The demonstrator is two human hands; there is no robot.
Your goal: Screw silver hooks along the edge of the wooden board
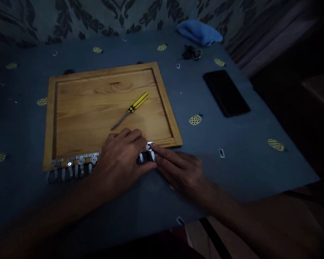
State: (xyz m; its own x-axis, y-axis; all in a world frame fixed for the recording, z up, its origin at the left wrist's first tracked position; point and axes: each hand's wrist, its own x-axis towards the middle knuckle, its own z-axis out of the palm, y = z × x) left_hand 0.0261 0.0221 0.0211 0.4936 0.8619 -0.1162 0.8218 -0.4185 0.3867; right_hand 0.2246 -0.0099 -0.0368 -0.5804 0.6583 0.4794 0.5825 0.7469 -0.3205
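Observation:
A framed wooden board (81,126) lies on the table, with a row of silver metal hooks (81,160) along its front edge. My left hand (121,156) is closed over that edge, its fingers curled and its thumb reaching toward the rightmost metal hook (149,146). My right hand (182,167) grips the same hook from the right, the index fingertip pressed on its plate. Part of the hook row is hidden beneath my left hand. A screwdriver (135,105) with a yellow and black handle rests on the board, just beyond my left hand.
A blue cloth (199,32) and a set of keys (191,53) are at the back right. On the right side lies a black phone (226,92). The table (232,172) has a blue cover with pineapple prints, and its right edge slants toward me.

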